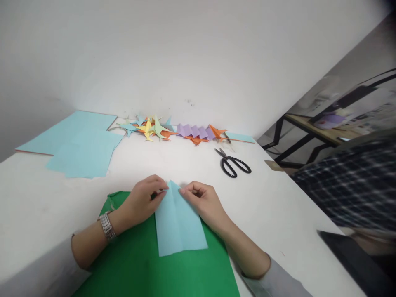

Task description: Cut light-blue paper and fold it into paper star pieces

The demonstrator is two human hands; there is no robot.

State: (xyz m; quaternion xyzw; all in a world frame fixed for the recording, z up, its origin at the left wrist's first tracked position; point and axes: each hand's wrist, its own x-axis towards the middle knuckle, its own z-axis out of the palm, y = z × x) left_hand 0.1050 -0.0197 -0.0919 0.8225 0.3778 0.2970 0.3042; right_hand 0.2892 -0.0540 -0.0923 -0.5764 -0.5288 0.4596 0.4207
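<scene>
A light blue sheet of paper (pixel 179 227) lies over a green mat (pixel 133 264), with a crease running down its middle and its far end narrowing to a point. My left hand (pixel 147 198) pinches the paper's upper left edge near that point. On the opposite side, my right hand (pixel 202 200) grips the upper right edge between thumb and fingers. Both hands are closed, close together on either side of the tip. The underside of the paper is hidden.
Black-handled scissors (pixel 233 163) rest right of centre. Larger blue sheets (pixel 83 152) overlap at the left. Along the wall sit folded paper figures (pixel 154 128) and a pleated purple strip (pixel 195 131). A person in a checked garment (pixel 346 185) is beside the table (pixel 278 222) at right.
</scene>
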